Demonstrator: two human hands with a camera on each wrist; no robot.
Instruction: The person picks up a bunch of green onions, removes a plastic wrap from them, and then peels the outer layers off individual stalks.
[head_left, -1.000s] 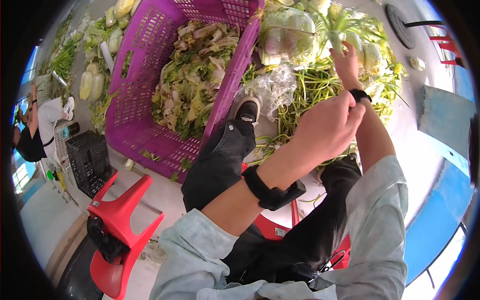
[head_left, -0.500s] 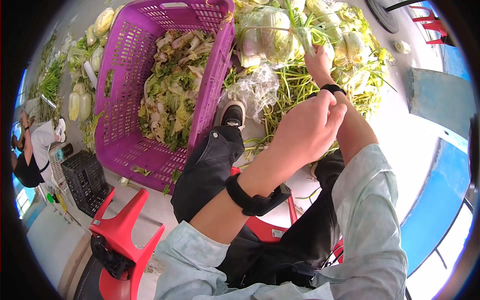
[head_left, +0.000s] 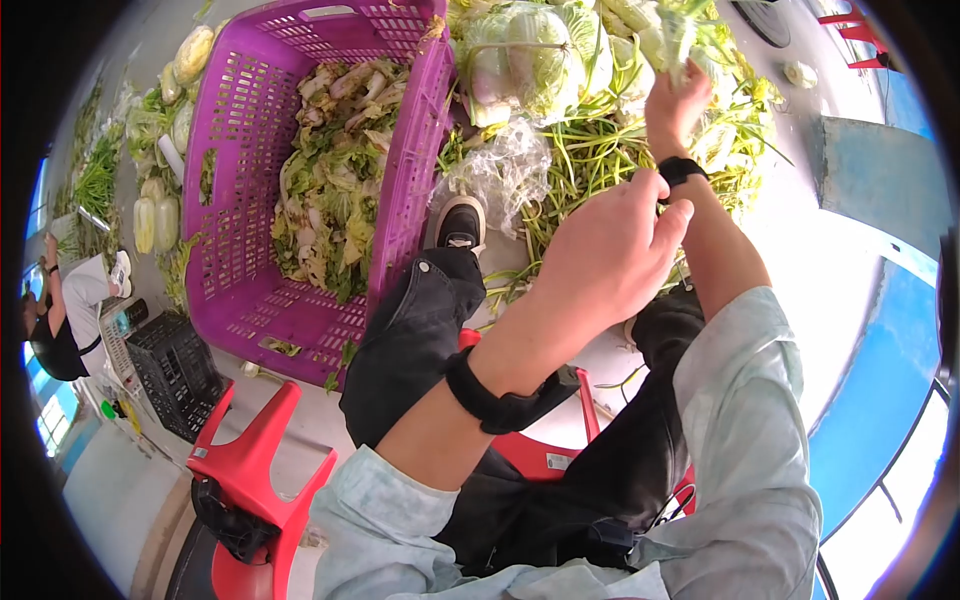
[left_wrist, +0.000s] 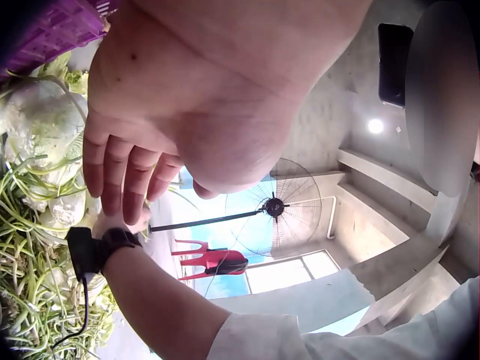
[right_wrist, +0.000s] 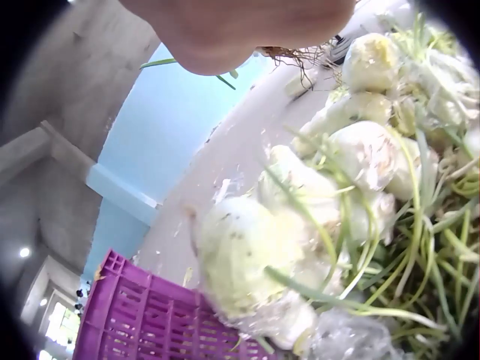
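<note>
Out over the vegetable pile, my right hand (head_left: 680, 108) grips a bunch of scallions (head_left: 678, 38), whose green tops blur upward. Brown roots (right_wrist: 300, 58) stick out beside that hand in the right wrist view. My left hand (head_left: 612, 240) is held nearer to me, by the right wrist, with nothing in it. Its fingers hang loosely extended in the left wrist view. Napa cabbages (head_left: 525, 60), some in plastic, lie left of the right hand. Loose scallions (head_left: 590, 165) are spread below them, beside crumpled clear plastic (head_left: 510, 170).
A purple crate (head_left: 232, 200) holding wilted cabbage leaves (head_left: 335, 190) stands to the left. A red stool (head_left: 262, 450), a black crate (head_left: 178, 370) and another person (head_left: 70, 320) are further left. A standing fan (left_wrist: 274, 207) rises beyond the pile.
The head view has shifted. My right hand has swung left, then back right and outward over the pile with the scallions. The left hand stays near the right wrist.
</note>
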